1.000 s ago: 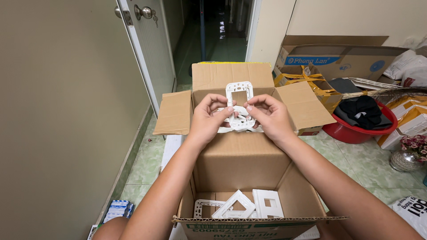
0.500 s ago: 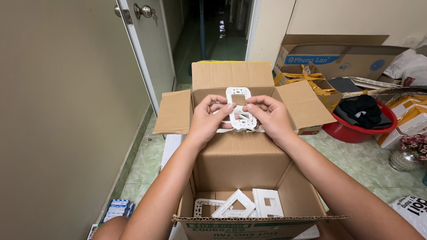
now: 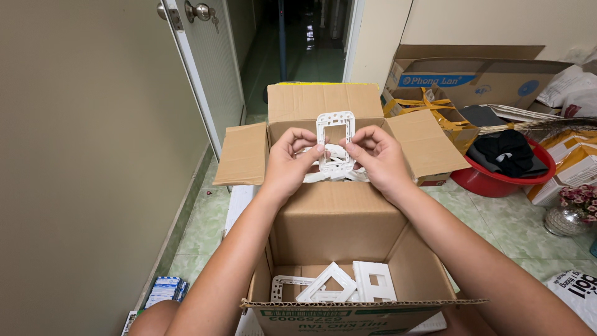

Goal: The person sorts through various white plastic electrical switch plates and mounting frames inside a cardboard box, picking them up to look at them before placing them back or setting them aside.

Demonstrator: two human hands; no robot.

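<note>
My left hand (image 3: 289, 163) and my right hand (image 3: 380, 158) together pinch a white plastic rectangular frame (image 3: 335, 138) with an open middle, held upright above a far open cardboard box (image 3: 323, 102). More white plastic pieces (image 3: 328, 174) lie in that box just beneath my fingers. In front of me stands a near open cardboard box (image 3: 339, 218) with several white plastic faceplates (image 3: 348, 286) at its bottom.
A door (image 3: 205, 68) with a round knob stands ajar at the left, a dark corridor behind it. At the right are cardboard boxes (image 3: 472, 78), a red basin (image 3: 504, 180) with black cloth, and a vase of flowers (image 3: 575, 211). A small blue and white packet (image 3: 163, 290) lies on the green tiled floor.
My hands have turned the white frame from a tilted position to upright and raised it slightly; the camera view has shifted a little.
</note>
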